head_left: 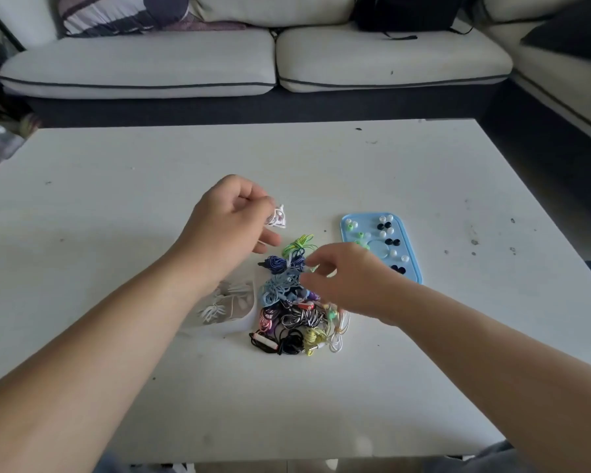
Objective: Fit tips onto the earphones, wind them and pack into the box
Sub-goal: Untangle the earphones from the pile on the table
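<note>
Left hand [229, 221] pinches small white wound earphone bundle [279, 218] above table [116, 199]. Right hand [350, 283] over tangled multicoloured earphone pile [297, 319], fingers curled, grip unclear. Translucent box [244, 322] just left of pile.

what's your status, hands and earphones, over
Left hand pinches bundled white earphones above the table. Right hand over the earphone pile, grip unclear. Box beside pile, partly hidden.
</note>
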A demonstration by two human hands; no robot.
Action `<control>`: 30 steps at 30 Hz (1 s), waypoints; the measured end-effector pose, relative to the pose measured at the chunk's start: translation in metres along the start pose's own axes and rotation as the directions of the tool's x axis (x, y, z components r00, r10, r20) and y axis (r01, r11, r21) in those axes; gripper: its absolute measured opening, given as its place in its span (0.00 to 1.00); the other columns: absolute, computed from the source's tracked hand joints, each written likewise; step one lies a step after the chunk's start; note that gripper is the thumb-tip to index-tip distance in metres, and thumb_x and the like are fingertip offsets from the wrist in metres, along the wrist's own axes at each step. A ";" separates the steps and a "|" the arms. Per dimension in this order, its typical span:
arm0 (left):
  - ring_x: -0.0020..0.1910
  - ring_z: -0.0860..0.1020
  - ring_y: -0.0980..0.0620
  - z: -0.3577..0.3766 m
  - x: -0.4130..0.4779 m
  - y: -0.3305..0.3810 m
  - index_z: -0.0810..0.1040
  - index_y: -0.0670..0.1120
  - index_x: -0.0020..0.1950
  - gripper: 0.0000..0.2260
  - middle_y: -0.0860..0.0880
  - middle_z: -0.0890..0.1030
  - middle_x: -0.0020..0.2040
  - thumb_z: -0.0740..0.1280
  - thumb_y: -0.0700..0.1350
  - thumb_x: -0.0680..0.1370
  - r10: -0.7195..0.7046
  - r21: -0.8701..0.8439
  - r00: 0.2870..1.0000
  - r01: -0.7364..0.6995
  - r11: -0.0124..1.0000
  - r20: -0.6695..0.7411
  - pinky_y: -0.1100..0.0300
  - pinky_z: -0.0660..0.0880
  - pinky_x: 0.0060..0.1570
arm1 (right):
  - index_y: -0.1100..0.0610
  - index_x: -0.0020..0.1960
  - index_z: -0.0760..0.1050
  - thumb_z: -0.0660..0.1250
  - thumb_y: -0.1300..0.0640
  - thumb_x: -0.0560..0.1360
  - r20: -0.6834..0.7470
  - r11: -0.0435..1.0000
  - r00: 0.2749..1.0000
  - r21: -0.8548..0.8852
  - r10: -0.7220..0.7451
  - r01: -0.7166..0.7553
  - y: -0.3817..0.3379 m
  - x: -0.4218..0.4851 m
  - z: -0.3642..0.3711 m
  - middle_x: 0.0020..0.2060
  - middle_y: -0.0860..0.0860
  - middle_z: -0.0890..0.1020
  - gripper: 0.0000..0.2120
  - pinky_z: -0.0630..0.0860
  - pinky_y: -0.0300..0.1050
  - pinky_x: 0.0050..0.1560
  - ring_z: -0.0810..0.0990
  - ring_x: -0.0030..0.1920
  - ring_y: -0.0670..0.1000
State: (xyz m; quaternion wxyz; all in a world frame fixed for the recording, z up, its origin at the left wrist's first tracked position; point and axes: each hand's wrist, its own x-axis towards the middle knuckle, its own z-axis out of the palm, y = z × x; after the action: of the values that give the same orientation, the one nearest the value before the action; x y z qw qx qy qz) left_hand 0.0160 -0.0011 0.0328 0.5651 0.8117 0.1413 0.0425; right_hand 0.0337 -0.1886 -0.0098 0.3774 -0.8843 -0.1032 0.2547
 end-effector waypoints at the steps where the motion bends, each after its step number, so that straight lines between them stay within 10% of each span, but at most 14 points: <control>1: 0.40 0.87 0.43 -0.001 -0.002 0.004 0.78 0.43 0.54 0.04 0.41 0.84 0.47 0.63 0.40 0.82 -0.051 -0.141 0.998 0.054 0.989 0.027 0.42 0.84 0.49 | 0.50 0.65 0.77 0.72 0.47 0.77 -0.042 0.998 0.999 0.064 -0.001 0.003 -0.001 0.000 -0.002 0.51 0.46 0.83 0.18 0.80 0.41 0.41 0.84 0.39 0.48; 9: 0.37 0.82 0.44 0.001 -0.016 0.015 0.80 0.37 0.56 0.15 0.39 0.82 0.44 0.56 0.34 0.78 -0.131 -0.480 0.926 0.300 0.824 0.354 0.50 0.84 0.41 | 0.61 0.68 0.75 0.66 0.73 0.78 0.082 0.615 0.973 0.786 -0.215 0.069 -0.008 -0.013 -0.019 0.60 0.64 0.82 0.21 0.83 0.53 0.55 0.84 0.58 0.64; 16: 0.43 0.84 0.52 0.009 -0.016 0.004 0.84 0.41 0.54 0.07 0.44 0.85 0.44 0.74 0.39 0.76 -0.058 -0.323 0.945 0.167 0.931 0.321 0.58 0.81 0.41 | 0.67 0.62 0.79 0.68 0.64 0.78 0.043 0.562 0.971 0.821 -0.236 0.099 -0.002 -0.018 -0.029 0.56 0.70 0.83 0.14 0.83 0.47 0.53 0.83 0.53 0.62; 23: 0.37 0.84 0.46 0.020 -0.018 0.003 0.85 0.45 0.52 0.03 0.39 0.86 0.46 0.72 0.41 0.79 0.004 -0.185 0.953 0.055 0.981 0.303 0.59 0.79 0.33 | 0.64 0.65 0.77 0.71 0.64 0.76 0.052 0.536 0.986 0.843 -0.160 0.043 0.007 -0.018 -0.036 0.49 0.61 0.84 0.18 0.84 0.47 0.49 0.83 0.43 0.56; 30: 0.45 0.86 0.50 0.024 -0.022 0.005 0.87 0.53 0.50 0.06 0.52 0.87 0.45 0.78 0.46 0.75 0.149 0.009 0.937 -0.160 0.987 0.316 0.55 0.84 0.47 | 0.67 0.56 0.81 0.68 0.60 0.79 0.109 0.559 0.983 0.829 -0.150 -0.006 0.014 -0.019 -0.036 0.46 0.61 0.84 0.11 0.83 0.45 0.45 0.83 0.40 0.54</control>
State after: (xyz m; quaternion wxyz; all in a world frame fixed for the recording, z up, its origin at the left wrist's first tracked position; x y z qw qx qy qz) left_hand 0.0017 -0.0309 0.0310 0.5613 0.8262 -0.0140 -0.0457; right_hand 0.0365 -0.2275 0.0083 0.7472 -0.5753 -0.0393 0.3306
